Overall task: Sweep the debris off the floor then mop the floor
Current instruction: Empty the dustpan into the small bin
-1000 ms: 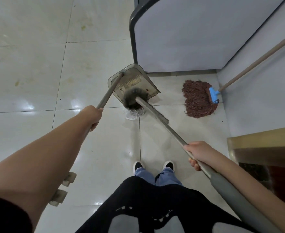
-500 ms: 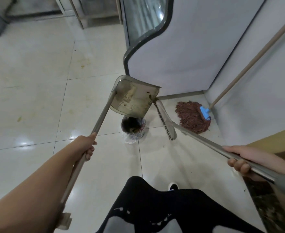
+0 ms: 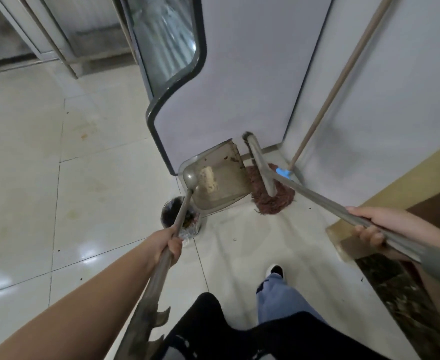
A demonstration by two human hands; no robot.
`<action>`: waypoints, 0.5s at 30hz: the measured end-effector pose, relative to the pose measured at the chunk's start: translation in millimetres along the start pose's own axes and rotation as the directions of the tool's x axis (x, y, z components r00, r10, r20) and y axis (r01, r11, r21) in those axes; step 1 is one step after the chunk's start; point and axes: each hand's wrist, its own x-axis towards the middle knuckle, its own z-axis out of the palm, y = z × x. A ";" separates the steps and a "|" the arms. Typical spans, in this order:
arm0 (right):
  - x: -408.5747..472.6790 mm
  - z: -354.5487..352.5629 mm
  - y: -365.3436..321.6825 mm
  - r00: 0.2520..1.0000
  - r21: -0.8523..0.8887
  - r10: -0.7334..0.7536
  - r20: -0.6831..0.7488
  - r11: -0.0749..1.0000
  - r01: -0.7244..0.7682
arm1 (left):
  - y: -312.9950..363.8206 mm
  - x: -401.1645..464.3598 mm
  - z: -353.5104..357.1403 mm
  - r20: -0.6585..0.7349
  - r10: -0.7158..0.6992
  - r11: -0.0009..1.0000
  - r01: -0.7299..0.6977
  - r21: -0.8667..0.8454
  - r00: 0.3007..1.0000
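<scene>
Hands: both clamped on handles, well apart. L hand (image 3: 168,246) is wrapped round the dustpan handle (image 3: 161,271); R hand (image 3: 374,226) is curled round the broom handle (image 3: 325,201).

Floor, left: pale glossy tiles (image 3: 26,165) are seen w/ faint yellowish stains & a few dark specks; debris not fully cleared, by the look of it.

Bin: small bin (image 3: 181,220) w/ clear liner sits on the floor just below/left of the pan, dark rubbish inside.

Dustpan: translucent pan (image 3: 219,178) is held off the floor, tilted, close against the grey cabinet (image 3: 239,74). Crumbs & a pale lump can be made out on its inside face.

Risk 1: leftover crumbs could be shed onto the tiles if the pan is tipped further away from the bin mouth.

Risk 2: the bin could be knocked over by the pan shaft, which passes right over it; light bin, judged easily toppled.

Broom head: raised, bristle end (image 3: 259,165) near the cabinet base, overlapping the mop in view.

Mop: brown string head (image 3: 273,201) lies on the floor by the wall, blue clamp (image 3: 284,173), wooden pole (image 3: 343,74) leaned on the wall.

Risk 3: the pole could be clipped by the broom & sent sliding down; contact can't be told.

Stage: sweeping prob. nearly done; mopping not yet begun.
</scene>
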 end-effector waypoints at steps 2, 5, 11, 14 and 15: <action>10.6 -8.4 -10.1 1.000 0.010 0.020 -0.004 1.000 -0.020 | 8.4 9.1 20.5 0.056 -0.054 0.997 0.056 -0.044 0.997; 34.5 -23.6 -30.9 0.999 0.024 0.038 -0.017 0.999 -0.037 | 20.2 27.4 52.6 0.144 -0.109 0.986 0.124 -0.107 0.984; 97.4 -52.7 -83.2 0.992 -0.052 0.121 0.035 0.991 -0.119 | 52.5 65.3 119.9 0.161 -0.178 0.949 0.213 -0.232 0.971; 126.8 -57.8 -108.2 0.987 -0.076 0.149 0.058 0.987 -0.144 | 64.7 88.0 145.8 0.158 -0.152 0.936 0.193 -0.294 0.976; 135.1 -57.5 -117.5 0.983 -0.070 0.169 0.067 0.984 -0.165 | 69.4 98.6 151.0 0.164 -0.140 0.923 0.189 -0.335 0.976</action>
